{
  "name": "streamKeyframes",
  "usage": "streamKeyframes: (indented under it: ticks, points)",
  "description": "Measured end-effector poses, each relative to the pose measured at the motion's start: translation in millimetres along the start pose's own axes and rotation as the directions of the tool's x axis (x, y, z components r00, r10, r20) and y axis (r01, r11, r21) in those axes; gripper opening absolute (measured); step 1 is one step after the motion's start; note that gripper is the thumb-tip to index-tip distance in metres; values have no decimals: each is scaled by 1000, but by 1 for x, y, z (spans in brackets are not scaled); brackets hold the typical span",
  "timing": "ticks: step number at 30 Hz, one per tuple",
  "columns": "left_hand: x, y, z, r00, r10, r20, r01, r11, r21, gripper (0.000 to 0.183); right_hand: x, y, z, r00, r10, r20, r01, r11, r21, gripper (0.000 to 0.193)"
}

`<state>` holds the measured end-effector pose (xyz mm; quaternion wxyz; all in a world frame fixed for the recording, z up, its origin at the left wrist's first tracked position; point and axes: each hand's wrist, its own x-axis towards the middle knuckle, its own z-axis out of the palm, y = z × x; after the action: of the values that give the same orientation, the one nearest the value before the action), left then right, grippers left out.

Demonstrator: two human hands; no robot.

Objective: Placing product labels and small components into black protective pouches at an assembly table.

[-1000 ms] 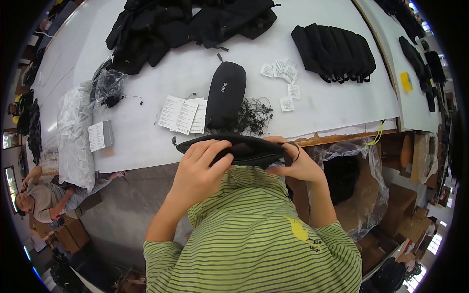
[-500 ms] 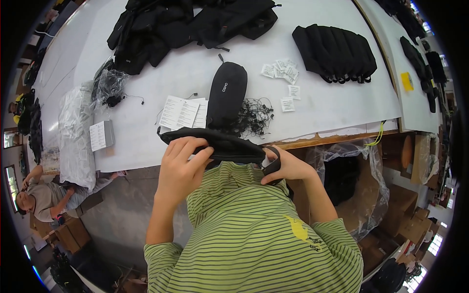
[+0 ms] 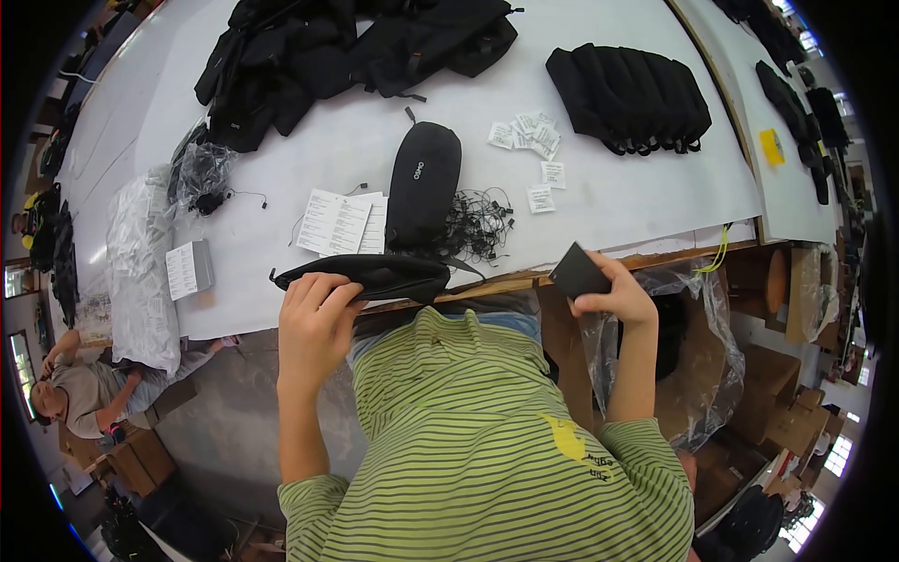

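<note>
My left hand (image 3: 319, 320) grips the left part of a black zip pouch (image 3: 401, 277) at the table's front edge, its fingers curled over the upper rim. From the pouch's right end a dark strap sticks out. Off to the right, my right hand (image 3: 620, 296) pinches a dark, flat square card (image 3: 578, 271) between thumb and fingers. Another black pouch (image 3: 424, 173), long and rounded, lies on the table just behind the held one. Beside it are white printed sheets (image 3: 328, 221) and a tangle of black cords (image 3: 481, 223).
Black pouches are piled (image 3: 281, 75) at the back, and a row of black pouches (image 3: 632, 94) lies at the right. Small white packets (image 3: 541, 198), a grey box (image 3: 202, 265) and clear plastic bags (image 3: 140, 272) are on the table. A plastic-lined carton (image 3: 716, 375) stands below its edge.
My right hand has left the pouch's right end and moved right, with the dark card now showing in it. The pouch and my left hand have shifted slightly left.
</note>
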<state>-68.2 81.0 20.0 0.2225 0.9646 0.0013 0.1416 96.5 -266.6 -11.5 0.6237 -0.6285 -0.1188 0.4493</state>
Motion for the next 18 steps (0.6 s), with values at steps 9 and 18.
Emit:
streamKeyframes:
  ticks: [9, 18]
  points:
    - [2, 17, 19, 993, 104, 51, -97, 988, -116, 20, 50, 36, 4, 855, 96, -509, 387, 535, 751, 17]
    - [6, 25, 30, 984, 146, 106, -135, 985, -105, 18, 103, 12, 71, 848, 173, -501, 317, 591, 741, 36]
